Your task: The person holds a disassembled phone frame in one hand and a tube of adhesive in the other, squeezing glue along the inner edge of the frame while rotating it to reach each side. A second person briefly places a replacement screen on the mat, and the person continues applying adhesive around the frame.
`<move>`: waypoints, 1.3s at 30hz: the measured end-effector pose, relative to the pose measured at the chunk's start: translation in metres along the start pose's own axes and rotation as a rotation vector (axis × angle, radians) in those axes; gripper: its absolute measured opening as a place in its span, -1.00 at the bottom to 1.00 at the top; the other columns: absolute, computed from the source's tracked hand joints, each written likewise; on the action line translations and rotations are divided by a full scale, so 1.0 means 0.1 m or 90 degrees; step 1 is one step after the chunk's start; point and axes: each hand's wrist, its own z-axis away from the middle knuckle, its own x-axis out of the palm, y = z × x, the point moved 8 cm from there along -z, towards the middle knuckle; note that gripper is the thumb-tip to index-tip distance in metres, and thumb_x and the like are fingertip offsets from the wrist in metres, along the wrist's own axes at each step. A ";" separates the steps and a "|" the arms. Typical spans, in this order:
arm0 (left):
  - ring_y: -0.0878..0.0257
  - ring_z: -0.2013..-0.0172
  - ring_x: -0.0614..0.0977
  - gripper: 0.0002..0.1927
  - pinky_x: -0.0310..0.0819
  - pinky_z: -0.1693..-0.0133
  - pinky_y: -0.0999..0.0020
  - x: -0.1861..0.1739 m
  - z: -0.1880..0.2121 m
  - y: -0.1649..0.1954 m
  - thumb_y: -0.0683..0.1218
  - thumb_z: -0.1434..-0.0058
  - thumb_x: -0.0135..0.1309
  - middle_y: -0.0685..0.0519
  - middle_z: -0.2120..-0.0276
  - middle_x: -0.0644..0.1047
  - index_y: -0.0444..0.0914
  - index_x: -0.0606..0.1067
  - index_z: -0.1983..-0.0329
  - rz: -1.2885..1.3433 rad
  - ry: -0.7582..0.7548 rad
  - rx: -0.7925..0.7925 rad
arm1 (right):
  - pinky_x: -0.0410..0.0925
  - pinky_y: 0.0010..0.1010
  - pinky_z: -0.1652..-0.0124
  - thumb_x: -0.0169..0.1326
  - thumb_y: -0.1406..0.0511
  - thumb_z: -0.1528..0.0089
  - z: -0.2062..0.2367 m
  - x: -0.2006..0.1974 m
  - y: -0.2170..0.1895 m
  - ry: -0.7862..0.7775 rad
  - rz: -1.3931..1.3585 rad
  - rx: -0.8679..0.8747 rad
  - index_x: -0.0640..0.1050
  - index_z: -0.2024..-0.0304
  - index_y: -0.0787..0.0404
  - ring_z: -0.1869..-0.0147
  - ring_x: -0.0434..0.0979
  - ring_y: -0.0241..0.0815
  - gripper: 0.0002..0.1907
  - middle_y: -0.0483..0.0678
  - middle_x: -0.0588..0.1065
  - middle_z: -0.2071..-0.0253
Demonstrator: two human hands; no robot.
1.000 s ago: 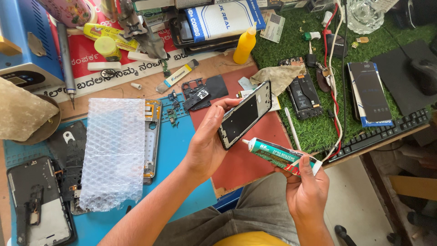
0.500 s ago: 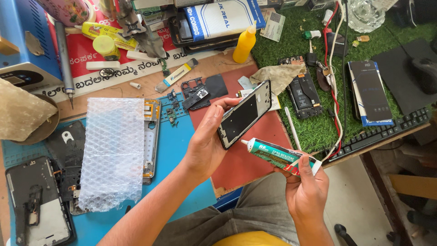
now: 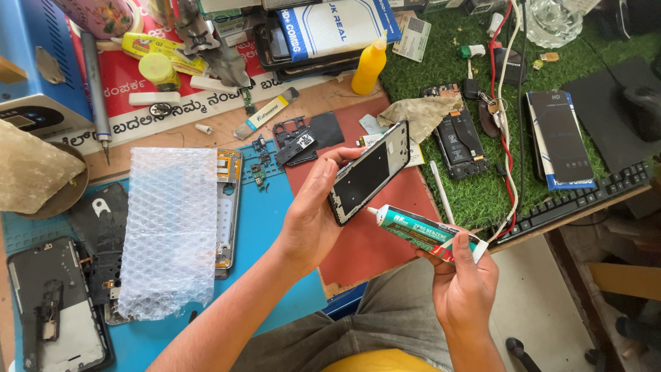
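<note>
My left hand [image 3: 311, 215] grips a black phone frame [image 3: 368, 172], held tilted above the red mat [image 3: 358, 241]. A green and white glue tube [image 3: 420, 232] is pinched in my right hand [image 3: 463, 284], and its nozzle tip touches the lower edge of the phone frame. Both hands hover over the front part of the workbench, above my lap.
A bubble-wrap sheet [image 3: 172, 231] lies over a phone chassis on the blue mat. An opened phone [image 3: 58, 310] sits at the front left. A yellow bottle [image 3: 370, 65], a screwdriver [image 3: 95, 83], small parts, a battery phone [image 3: 458, 141], a boxed screen [image 3: 561, 138] and a keyboard [image 3: 578, 200] crowd the bench.
The glue tube's nozzle has moved up to the lower edge of the phone frame. Both hands otherwise stay in place.
</note>
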 end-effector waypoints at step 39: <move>0.31 -0.12 0.50 -0.55 0.35 -0.18 0.30 0.00 0.01 -0.01 0.17 -0.48 -0.12 0.10 -0.17 0.45 -0.16 0.34 -0.28 0.000 -0.007 -0.005 | 0.55 -0.12 0.05 -0.03 0.24 -0.47 -0.02 0.01 -0.04 0.010 0.008 -0.016 0.48 -0.04 0.46 0.06 0.65 0.05 -0.67 0.15 0.57 0.08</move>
